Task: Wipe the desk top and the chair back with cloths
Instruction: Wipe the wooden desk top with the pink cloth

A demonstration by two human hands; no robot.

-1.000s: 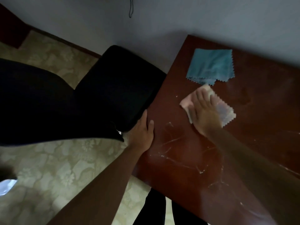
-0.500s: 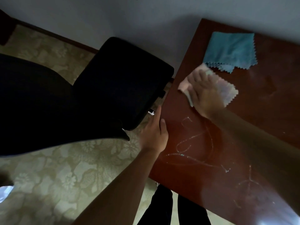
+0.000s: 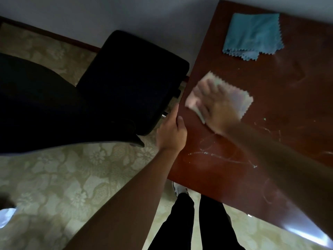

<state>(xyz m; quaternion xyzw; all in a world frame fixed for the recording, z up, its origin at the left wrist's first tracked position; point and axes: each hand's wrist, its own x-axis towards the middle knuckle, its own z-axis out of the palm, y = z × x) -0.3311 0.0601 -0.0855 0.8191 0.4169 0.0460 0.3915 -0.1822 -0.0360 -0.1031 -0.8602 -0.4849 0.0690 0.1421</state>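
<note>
Pink cloth (image 3: 239,101) under right hand (image 3: 216,107) on unlabelled desk top (image 3: 270,141).

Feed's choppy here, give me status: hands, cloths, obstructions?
Right hand flat on pink cloth, wiping brown wooden desk. Left hand on desk edge. Blue cloth idle. Nothing blocking.

No text, label, brand or number can be read anywhere — only unlettered surfaces.
</note>
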